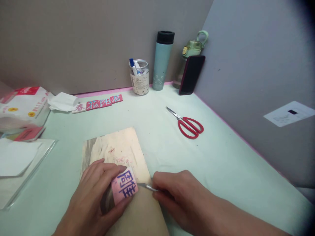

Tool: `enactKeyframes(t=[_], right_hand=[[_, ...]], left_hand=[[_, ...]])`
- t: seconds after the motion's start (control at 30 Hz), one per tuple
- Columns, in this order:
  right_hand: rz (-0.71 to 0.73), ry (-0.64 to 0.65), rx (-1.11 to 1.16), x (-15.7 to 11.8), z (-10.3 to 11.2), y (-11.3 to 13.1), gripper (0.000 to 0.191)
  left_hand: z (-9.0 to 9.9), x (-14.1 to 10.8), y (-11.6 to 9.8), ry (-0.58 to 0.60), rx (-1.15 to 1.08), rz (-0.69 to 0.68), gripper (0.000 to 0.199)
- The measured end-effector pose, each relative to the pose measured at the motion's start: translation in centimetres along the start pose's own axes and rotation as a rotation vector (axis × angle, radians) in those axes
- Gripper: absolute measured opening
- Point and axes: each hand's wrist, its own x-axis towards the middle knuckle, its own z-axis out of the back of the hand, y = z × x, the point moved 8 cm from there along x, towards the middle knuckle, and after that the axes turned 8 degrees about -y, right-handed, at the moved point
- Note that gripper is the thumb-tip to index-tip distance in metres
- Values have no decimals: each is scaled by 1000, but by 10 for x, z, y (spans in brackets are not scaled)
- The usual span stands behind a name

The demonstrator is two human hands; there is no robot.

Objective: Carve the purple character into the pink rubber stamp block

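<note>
My left hand (98, 193) grips a small pink block (125, 186) between thumb and fingers; a purple character is drawn on its face. In my right hand (174, 193) is a craft knife (149, 187), pinched near its metal collar. The blade tip reaches the block's right edge; whether it touches or cuts in, I cannot tell. Below both lies a worn cream board (137, 157) with a faded grey picture and red marks, which my left hand partly covers.
Red-handled scissors (187, 123) lie at right. Behind stand a jar of pens (140, 83), a teal tumbler (161, 65), a green-lidded bottle (193, 49) and a phone (193, 75). Carved pink blocks (98, 103), a tissue pack (24, 106) and papers (18, 157) lie left.
</note>
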Motion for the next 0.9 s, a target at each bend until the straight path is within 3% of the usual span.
enactKeyframes(t=[0.67, 0.9], right_hand=[[15, -42, 37, -2, -9, 2, 16], [0, -101, -58, -2, -12, -1, 16]], left_hand=[[3, 4, -5, -14, 24, -18, 39], [7, 10, -11, -39, 26, -39, 34]])
